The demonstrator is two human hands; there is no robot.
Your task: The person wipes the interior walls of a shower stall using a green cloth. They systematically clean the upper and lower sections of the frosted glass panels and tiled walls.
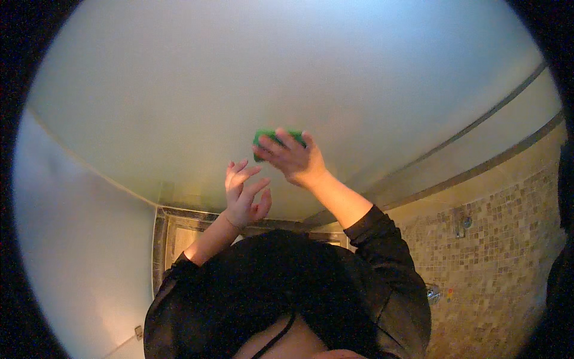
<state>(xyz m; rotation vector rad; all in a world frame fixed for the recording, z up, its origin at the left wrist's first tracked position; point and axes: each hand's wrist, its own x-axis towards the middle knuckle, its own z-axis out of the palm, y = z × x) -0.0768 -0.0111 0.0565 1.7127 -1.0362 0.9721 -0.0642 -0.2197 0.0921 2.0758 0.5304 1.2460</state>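
My right hand presses a green cleaning pad against a large frosted glass panel. Its fingers lie spread over the pad, hiding most of it; whether it is a sponge or a folded cloth cannot be made out. Lower and to the left, my left hand is raised with nothing in it. The left fingers are apart and loosely bent, close to the glass and just below the pad. Both forearms reach up in pushed-up black sleeves.
Mosaic tiles cover a wall on the right, with metal fittings on it. Dark strips edge the glass to the right. Another pale panel meets it on the left, beside a dark-framed opening.
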